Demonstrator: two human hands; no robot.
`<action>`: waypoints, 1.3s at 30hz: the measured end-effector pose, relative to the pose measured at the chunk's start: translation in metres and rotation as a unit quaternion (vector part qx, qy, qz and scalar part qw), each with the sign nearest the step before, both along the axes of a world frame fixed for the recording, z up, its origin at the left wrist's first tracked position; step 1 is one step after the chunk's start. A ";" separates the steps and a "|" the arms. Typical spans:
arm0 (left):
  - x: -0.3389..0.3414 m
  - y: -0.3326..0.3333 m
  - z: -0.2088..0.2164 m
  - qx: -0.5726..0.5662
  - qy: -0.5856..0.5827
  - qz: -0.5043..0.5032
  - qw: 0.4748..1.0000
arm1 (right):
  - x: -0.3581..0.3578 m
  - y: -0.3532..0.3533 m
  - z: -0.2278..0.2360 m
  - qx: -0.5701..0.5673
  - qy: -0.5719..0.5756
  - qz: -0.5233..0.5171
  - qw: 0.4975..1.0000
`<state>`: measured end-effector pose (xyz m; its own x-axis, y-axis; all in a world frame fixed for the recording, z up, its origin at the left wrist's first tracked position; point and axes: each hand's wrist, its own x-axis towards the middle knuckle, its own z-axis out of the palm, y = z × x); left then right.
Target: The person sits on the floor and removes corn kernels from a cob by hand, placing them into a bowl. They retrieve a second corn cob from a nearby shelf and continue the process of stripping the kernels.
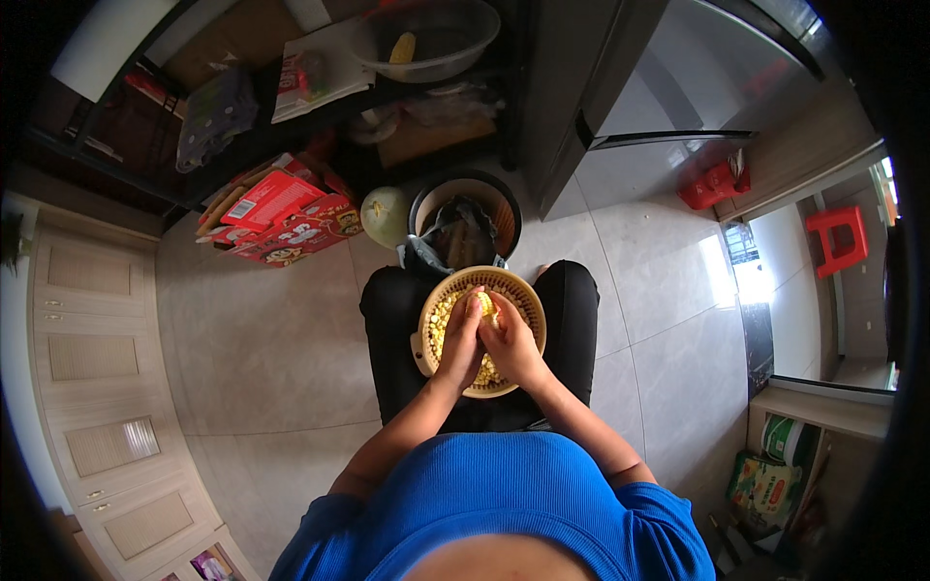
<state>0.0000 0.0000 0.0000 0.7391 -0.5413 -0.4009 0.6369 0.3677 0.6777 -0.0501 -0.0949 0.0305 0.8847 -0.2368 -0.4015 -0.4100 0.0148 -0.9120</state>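
Note:
A short yellow corn cob (486, 304) is held between my two hands, over the tan slotted basket (423, 334) on my lap. My left hand (466, 341) has its fingers closed round the cob's left side. On the other side, my right hand (510, 339) grips it, with the fingers partly hidden. Loose corn kernels (443, 318) lie across the bottom of the basket, mostly to the left of and below my hands. Just beyond the basket stands a bin (511, 215) with a dark plastic bag (455, 237) in it.
A pale green round melon or gourd (386, 215) and red cardboard boxes (291, 218) sit on the floor left of the bin. On the shelf behind, a clear bowl (455, 48) holds another corn cob (403, 47). A grey refrigerator (668, 87) stands at the far right.

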 end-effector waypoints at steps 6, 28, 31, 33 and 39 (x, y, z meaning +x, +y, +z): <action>-0.002 -0.003 -0.003 -0.033 -0.013 -0.015 0.999 | 0.008 -0.006 0.009 0.201 0.002 -0.119 0.972; 0.004 -0.004 0.005 -0.026 0.018 -0.005 0.999 | 0.006 -0.013 -0.013 0.196 -0.029 -0.076 0.977; -0.002 -0.003 -0.004 0.014 -0.058 -0.031 0.998 | 0.012 -0.013 -0.002 0.251 0.014 -0.139 0.958; -0.005 -0.003 -0.009 -0.022 -0.046 -0.022 0.998 | 0.012 -0.012 0.000 0.266 0.019 -0.138 0.954; -0.007 -0.004 0.004 -0.034 -0.022 -0.025 0.999 | 0.011 -0.018 -0.001 0.322 -0.020 -0.129 0.938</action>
<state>-0.0069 -0.0035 0.0036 0.7271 -0.6024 -0.3294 0.6253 0.3828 0.6801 -0.0388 -0.1132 0.0295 0.8488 -0.1662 -0.5018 -0.2816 0.6612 -0.6953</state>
